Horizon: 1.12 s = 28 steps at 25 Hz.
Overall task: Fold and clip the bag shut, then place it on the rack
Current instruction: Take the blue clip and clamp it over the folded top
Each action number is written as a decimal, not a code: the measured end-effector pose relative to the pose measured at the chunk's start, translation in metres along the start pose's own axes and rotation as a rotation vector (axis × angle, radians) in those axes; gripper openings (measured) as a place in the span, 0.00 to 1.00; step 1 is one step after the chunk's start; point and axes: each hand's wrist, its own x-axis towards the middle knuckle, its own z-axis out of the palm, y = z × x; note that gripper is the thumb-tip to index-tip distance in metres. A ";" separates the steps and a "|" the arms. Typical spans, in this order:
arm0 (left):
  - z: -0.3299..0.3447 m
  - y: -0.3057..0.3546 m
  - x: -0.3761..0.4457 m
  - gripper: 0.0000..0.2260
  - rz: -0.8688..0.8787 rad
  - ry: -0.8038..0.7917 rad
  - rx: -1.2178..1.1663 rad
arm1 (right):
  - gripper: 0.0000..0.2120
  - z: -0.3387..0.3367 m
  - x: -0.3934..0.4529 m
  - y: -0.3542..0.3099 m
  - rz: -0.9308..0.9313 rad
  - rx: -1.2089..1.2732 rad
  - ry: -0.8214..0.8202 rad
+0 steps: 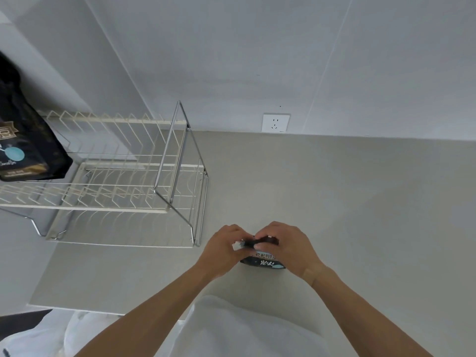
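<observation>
A small black bag (pixel 262 261) with light blue print stands on the grey counter in front of me, its top rolled down. My left hand (pixel 224 249) and my right hand (pixel 286 247) both pinch that folded top edge from either side. A small white piece (pixel 237 245), possibly a clip, shows between my left fingers at the fold; most of it is hidden. The two-tier white wire rack (pixel 123 176) stands at the back left of the counter, apart from my hands.
A larger black bag (pixel 25 140) with a blue emblem sits on the rack's upper tier at far left. A white wall socket (pixel 275 122) is behind the counter (pixel 334 202). The counter's front edge lies below my arms.
</observation>
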 end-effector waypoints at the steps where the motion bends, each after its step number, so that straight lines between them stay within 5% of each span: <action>1: 0.000 0.001 0.002 0.08 -0.001 0.010 -0.001 | 0.07 0.001 0.001 -0.001 -0.026 -0.080 -0.015; 4: 0.000 0.001 0.005 0.08 0.020 0.027 0.049 | 0.07 0.006 0.003 -0.002 -0.028 -0.196 0.024; 10: -0.004 -0.001 0.005 0.10 0.123 0.007 0.267 | 0.03 0.007 0.005 0.000 0.063 0.053 0.022; 18: -0.006 0.002 0.004 0.09 0.064 0.001 0.326 | 0.09 0.005 -0.009 0.013 0.032 0.073 0.059; 28: 0.003 0.034 0.028 0.06 0.294 -0.110 0.442 | 0.12 0.021 -0.022 0.040 0.207 0.557 0.187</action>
